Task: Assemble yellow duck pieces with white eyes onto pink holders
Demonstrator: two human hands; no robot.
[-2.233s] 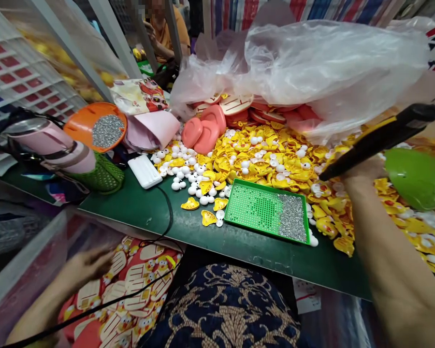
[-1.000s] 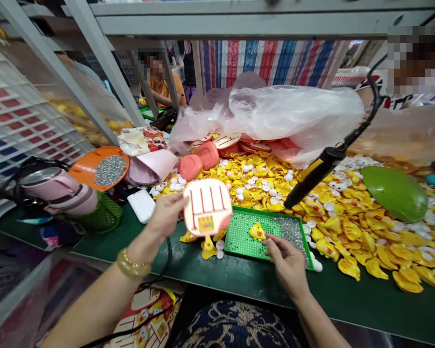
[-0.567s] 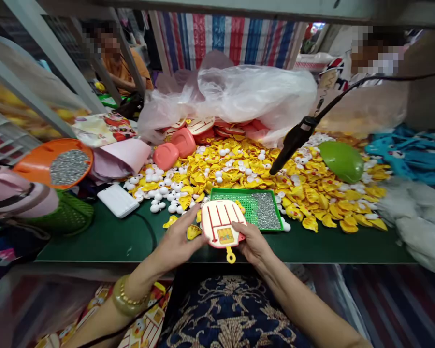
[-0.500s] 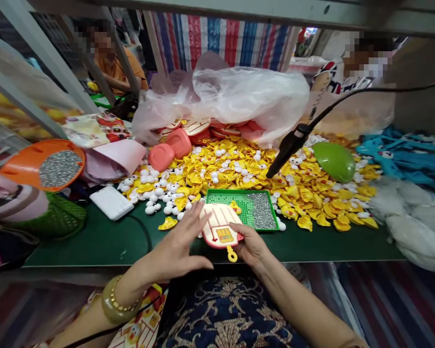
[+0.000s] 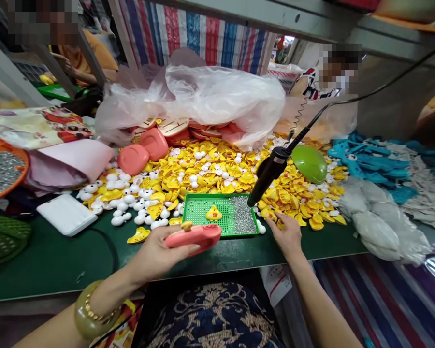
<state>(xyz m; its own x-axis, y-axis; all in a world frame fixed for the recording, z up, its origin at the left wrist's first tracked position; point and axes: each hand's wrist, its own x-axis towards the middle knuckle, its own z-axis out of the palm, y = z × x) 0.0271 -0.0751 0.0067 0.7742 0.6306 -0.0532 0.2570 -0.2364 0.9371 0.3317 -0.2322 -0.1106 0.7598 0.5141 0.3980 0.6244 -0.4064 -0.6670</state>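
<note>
My left hand [image 5: 159, 251] grips a coral-red plastic toy shell [image 5: 194, 238], thumb along its near side, with the red side facing me and a small yellow tab at its top. My right hand [image 5: 288, 234] is at the near edge of a heap of yellow plastic shells [image 5: 217, 164], thumb and fingers apart and touching the pieces. Between the hands lies a green tray [image 5: 199, 202] with a perforated base. It holds a small yellow chick piece [image 5: 213, 213] and, at its right end, small metal screws [image 5: 243, 215]. A black electric screwdriver [image 5: 270, 174] hangs over the tray's right corner.
White eyeball-like pieces [image 5: 123, 205] lie left of the heap, near a white box-shaped device [image 5: 67, 214]. Red shells [image 5: 133, 159] and plastic bags [image 5: 224, 92] stand behind. A green bowl [image 5: 309, 164] and blue pieces [image 5: 369, 162] are at right. Two people sit beyond the table.
The toy shell has passed from my right hand to my left, its cream side turned from view. My right hand has moved right to the yellow heap. The camera view has shifted right.
</note>
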